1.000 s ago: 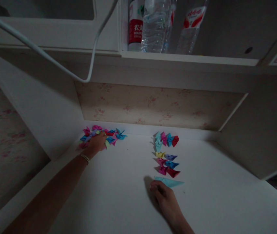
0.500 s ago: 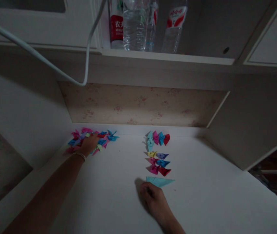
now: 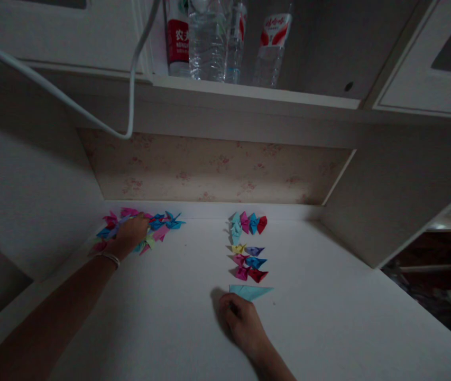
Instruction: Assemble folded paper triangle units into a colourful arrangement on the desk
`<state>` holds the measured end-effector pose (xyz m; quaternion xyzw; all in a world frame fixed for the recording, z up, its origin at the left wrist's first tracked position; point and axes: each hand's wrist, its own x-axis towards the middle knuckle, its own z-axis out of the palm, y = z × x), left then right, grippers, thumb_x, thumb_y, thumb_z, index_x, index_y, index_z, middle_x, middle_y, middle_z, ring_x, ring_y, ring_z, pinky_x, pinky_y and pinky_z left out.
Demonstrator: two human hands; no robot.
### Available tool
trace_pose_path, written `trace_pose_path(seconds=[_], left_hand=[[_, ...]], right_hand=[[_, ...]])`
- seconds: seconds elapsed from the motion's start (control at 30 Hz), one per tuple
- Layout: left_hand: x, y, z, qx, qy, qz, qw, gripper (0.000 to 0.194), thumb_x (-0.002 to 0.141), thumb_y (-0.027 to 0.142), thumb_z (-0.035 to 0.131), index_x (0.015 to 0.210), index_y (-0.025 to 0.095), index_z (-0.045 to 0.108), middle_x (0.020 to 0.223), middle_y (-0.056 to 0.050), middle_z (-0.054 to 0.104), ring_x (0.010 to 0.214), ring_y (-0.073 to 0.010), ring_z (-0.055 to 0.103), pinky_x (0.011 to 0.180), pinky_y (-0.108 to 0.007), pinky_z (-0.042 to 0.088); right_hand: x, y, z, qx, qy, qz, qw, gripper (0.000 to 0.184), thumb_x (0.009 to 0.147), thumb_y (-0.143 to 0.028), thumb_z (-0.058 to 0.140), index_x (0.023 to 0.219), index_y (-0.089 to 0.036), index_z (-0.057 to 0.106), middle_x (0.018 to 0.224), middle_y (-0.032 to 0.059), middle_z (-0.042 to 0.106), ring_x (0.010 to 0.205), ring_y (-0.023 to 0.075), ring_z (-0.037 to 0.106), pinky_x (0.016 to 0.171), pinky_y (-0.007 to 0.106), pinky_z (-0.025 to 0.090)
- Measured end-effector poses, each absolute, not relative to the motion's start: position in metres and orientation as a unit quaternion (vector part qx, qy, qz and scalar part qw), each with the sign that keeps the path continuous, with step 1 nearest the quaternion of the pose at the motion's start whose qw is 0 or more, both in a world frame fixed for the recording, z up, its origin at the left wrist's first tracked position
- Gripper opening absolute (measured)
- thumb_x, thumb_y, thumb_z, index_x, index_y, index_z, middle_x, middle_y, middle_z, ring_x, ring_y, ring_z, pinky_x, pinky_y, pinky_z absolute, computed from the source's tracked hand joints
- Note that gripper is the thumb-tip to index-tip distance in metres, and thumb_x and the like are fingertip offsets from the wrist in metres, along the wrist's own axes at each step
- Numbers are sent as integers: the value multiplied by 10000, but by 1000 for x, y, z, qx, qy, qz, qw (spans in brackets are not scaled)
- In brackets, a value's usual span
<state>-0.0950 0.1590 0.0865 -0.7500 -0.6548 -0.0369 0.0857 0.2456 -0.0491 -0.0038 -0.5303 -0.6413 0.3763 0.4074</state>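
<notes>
My left hand (image 3: pixel 133 230), with a band round its wrist, reaches into a pile of folded paper pieces (image 3: pixel 162 232) in pink, blue, purple and green at the back left. Its fingers are curled down among them and the tips are hidden. A purple folded paper (image 3: pixel 117 227) lies beside the fingers. My right hand (image 3: pixel 243 320) rests on the white tabletop (image 3: pixel 169 317), loosely closed, with a dark hollow between thumb and fingers. Just behind it lies a flat light-blue folded paper (image 3: pixel 251 291) with a pointed right end; the knuckles overlap its near edge.
Small folded papers (image 3: pixel 248 262) stand in short rows beyond the light-blue one, with a further group (image 3: pixel 245 223) near the back ledge. Overhead, a shelf (image 3: pixel 257 94) holds plastic bottles (image 3: pixel 207 45). A white cable (image 3: pixel 86 110) hangs at upper left. Side panels (image 3: pixel 399 174) border the tabletop.
The whole view has shifted slightly, so things appear farther left. My left hand stays at the pile, its fingers moved a little among the pieces. My right hand keeps its pose.
</notes>
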Motion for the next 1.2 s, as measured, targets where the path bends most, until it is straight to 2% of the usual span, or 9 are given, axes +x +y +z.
trace_pose_path(seconds=[0.23,0.47,0.53,0.77,0.93,1.2], left_hand=[[-46,136,118,-775,-620,-105,62,379,929,269,336,891,160,698,979,-101,630,878,-232,614,800,-336,455],[80,88,109,-845,-504,-161,-74,269,864,306,494,854,232,752,901,-26,702,835,-152,632,755,-213,430],[117,77,98,-850,-487,-169,-110,260,841,339,530,863,221,760,909,-38,717,825,-153,637,720,-203,425],[214,78,70,-843,-478,-160,-190,248,800,310,569,815,171,774,693,-38,727,679,-155,642,582,-208,394],[249,98,67,-834,-492,-154,-196,236,798,289,579,832,161,774,787,-91,748,730,-176,660,607,-233,408],[270,109,59,-838,-505,-124,-165,234,807,298,595,848,136,759,928,-177,734,881,-241,670,709,-282,447]], right_hand=[[244,-50,-4,-524,-653,364,407,218,878,-266,478,792,-158,647,689,1,613,612,123,516,576,218,366],[243,-52,-1,-519,-669,349,401,187,824,-172,471,776,-167,652,706,-3,633,631,126,538,587,212,375],[243,-53,0,-518,-675,343,398,188,806,-146,470,781,-174,655,719,-5,642,646,126,550,601,210,379],[244,-51,-2,-516,-680,340,395,244,756,-81,446,811,-184,660,750,-6,665,662,125,571,614,202,389],[244,-51,-3,-521,-678,333,396,259,738,-58,430,788,-190,647,760,-7,672,670,124,576,613,200,382],[244,-51,-6,-545,-691,316,354,169,741,-90,482,746,-194,616,736,-6,668,635,120,567,565,204,329]])
